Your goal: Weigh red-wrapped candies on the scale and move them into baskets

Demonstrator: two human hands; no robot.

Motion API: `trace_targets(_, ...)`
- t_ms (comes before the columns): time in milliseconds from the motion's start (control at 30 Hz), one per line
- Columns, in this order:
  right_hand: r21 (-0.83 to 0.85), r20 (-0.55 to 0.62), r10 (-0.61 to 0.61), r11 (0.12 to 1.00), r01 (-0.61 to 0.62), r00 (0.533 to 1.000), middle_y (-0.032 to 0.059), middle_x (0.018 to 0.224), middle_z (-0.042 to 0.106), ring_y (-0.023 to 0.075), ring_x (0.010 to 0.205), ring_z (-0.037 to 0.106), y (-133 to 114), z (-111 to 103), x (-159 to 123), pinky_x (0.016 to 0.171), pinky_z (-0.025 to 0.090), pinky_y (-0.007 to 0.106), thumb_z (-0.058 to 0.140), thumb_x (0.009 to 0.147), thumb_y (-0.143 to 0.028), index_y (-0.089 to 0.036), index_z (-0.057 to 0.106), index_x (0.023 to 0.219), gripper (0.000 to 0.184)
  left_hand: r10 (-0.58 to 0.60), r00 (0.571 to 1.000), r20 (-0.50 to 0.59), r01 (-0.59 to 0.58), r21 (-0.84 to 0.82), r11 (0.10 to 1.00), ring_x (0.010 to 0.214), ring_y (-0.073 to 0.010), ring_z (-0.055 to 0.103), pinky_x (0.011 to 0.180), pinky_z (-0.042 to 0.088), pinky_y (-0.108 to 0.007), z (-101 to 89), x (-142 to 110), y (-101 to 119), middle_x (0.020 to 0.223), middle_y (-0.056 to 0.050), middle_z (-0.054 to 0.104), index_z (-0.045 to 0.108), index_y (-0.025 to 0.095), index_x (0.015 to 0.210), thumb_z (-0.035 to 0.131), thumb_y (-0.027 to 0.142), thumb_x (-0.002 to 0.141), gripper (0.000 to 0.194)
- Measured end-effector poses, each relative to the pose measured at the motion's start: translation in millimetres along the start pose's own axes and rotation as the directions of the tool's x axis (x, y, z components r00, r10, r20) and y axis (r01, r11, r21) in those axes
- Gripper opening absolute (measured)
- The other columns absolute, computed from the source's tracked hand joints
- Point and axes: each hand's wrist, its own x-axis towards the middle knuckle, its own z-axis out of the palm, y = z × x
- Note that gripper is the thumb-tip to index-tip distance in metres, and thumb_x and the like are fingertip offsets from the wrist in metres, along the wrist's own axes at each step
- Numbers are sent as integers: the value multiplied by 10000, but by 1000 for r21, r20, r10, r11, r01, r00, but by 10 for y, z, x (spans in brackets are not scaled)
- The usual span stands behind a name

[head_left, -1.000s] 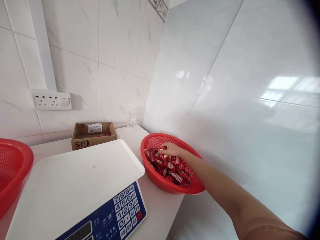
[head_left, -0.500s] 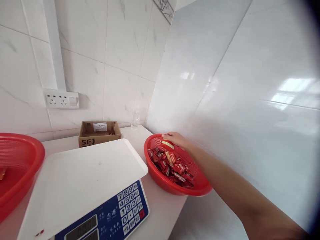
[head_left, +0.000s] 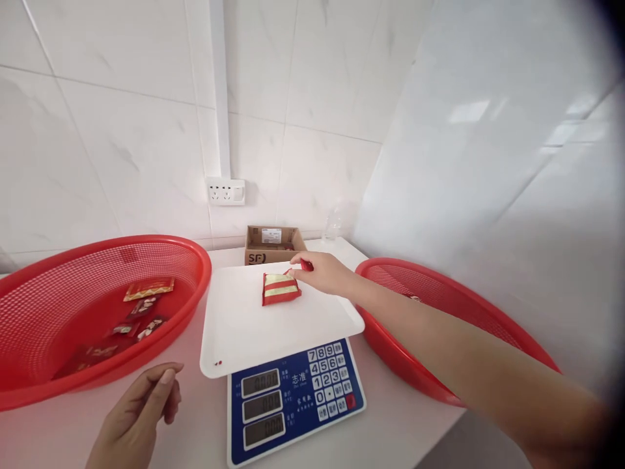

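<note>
A red packet with yellow stripes (head_left: 280, 288) lies on the white pan (head_left: 254, 332) of an electronic scale. My right hand (head_left: 325, 272) reaches over the pan and pinches the packet's upper right corner. My left hand (head_left: 139, 407) rests on the counter in front of the left red basket (head_left: 29, 365), fingers loosely curled and holding nothing. Several small red packets (head_left: 141, 312) lie in that basket. My right forearm crosses the right red basket (head_left: 442, 306), hiding most of what is in it.
The scale's blue keypad and displays (head_left: 297, 394) face me. A small cardboard box (head_left: 273, 243) and a clear bottle (head_left: 333, 225) stand against the tiled wall. A wall socket (head_left: 225, 191) is above them. A white wall closes the right side.
My right hand lifted a packet out of the right basket and carried it left onto the scale pan. The view swung left, and my left hand and the left basket came into sight.
</note>
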Motion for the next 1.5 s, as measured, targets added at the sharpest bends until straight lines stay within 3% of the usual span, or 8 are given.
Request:
trace_targets(167, -189, 138, -205, 955, 229, 969, 51, 1194, 643, 265, 1089, 537, -161, 143, -87, 823, 428, 372, 513, 831, -289, -260, 609, 1196, 378, -79, 991, 105, 80, -3, 997, 577, -160, 525, 569, 472, -278, -8, -37, 14, 617, 21, 541, 586, 238, 989, 515, 661, 736, 499)
trace_targets(300, -308, 289, -131, 925, 222, 948, 77, 1015, 695, 280, 981, 556, -162, 234, -58, 724, 431, 353, 517, 810, -234, -257, 627, 1177, 384, -105, 986, 128, 106, 0, 994, 605, -154, 521, 571, 477, -257, -17, -58, 64, 628, 33, 528, 563, 253, 989, 505, 686, 724, 511)
trace_targets(567, -367, 275, -187, 886, 283, 943, 99, 1124, 650, 286, 1004, 557, -71, 276, -79, 764, 413, 362, 503, 809, -222, -221, 602, 1201, 404, -118, 982, 145, 118, 7, 993, 624, -166, 517, 575, 472, -269, -13, -70, 43, 656, 15, 523, 552, 252, 1042, 487, 679, 743, 526)
trace_targets(833, 232, 208, 84, 964, -132, 974, 26, 817, 690, 147, 662, 624, -59, 87, 24, 553, 426, 244, 497, 785, -198, -218, 595, 1160, 388, -118, 982, 146, 117, 15, 993, 628, -162, 513, 584, 468, -265, -2, -64, 76, 654, 21, 518, 548, 257, 1026, 477, 687, 742, 520)
trace_targets(1000, 198, 85, 164, 964, -178, 983, 47, 904, 669, 163, 781, 636, 71, 19, 54, 643, 457, 261, 525, 794, -236, -186, 555, 1223, 433, -104, 983, 154, 102, 19, 995, 634, -163, 504, 577, 453, -263, -2, -73, 60, 658, 19, 502, 530, 252, 952, 469, 676, 755, 471)
trace_targets(1133, 80, 52, -36, 996, 32, 998, 69, 1058, 666, 194, 939, 602, -2, 122, -135, 825, 452, 329, 538, 803, -241, -192, 577, 1219, 421, -101, 981, 168, 102, 4, 995, 639, -152, 497, 571, 442, -244, 0, -63, 12, 649, 29, 490, 523, 253, 894, 483, 674, 752, 446)
trace_targets(1300, -113, 291, -344, 914, 389, 893, 106, 1254, 598, 270, 1154, 523, -130, 271, -304, 927, 418, 418, 518, 809, -214, -196, 644, 1152, 365, -101, 982, 159, 105, -15, 994, 626, -150, 487, 578, 448, -250, 15, -48, 8, 654, 34, 497, 522, 261, 1029, 493, 679, 743, 507)
trace_targets(1500, 87, 201, -104, 992, 88, 974, 91, 1080, 657, 220, 946, 612, -38, 211, -214, 835, 466, 365, 549, 839, -391, -186, 572, 1233, 445, -67, 986, 153, 72, -27, 997, 608, -150, 497, 569, 446, -260, 11, -59, -7, 650, 29, 515, 545, 248, 1047, 498, 650, 762, 495)
